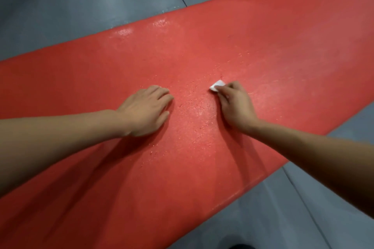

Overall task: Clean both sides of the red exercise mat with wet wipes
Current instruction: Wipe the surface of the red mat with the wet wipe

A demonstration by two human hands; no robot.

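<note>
Mid-frame step: my right hand (pixel 234 105) fingers pinch the wet wipe (pixel 217 85), scrubbing the red mat (pixel 263 46).
Left hand (pixel 145 109): fingers flat, steadying.
Next: probably wipe onward, flip later.

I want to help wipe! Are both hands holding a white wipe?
No, only the right hand pinches the small white wet wipe; the left hand rests flat.

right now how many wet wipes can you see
1. A small white wipe sits under the fingertips of the right hand on the red mat. More could lie outside the frame.
</note>
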